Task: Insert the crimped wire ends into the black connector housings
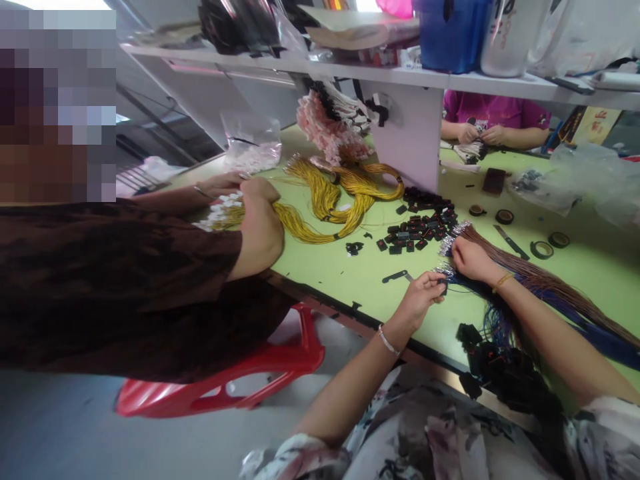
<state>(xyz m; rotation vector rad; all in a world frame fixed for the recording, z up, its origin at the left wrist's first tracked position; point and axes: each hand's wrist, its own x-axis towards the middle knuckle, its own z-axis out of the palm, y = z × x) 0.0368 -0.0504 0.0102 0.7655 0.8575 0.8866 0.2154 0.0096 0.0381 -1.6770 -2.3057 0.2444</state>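
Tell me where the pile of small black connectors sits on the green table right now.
In the head view, the black connectors lie mid-table, just right of the yellow wires and beyond the person's right hand, near the brown wires.

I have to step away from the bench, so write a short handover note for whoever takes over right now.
Left hand: pinches a small black connector at the blue wires.
Right hand: rests on the brown wires, at their metal ends.
Loose black connectors lie in a pile ahead on the green table; a tangle of black parts with wires lies at the near edge.
How many wires are finished cannot be told. Co-worker's yellow wires are separate.
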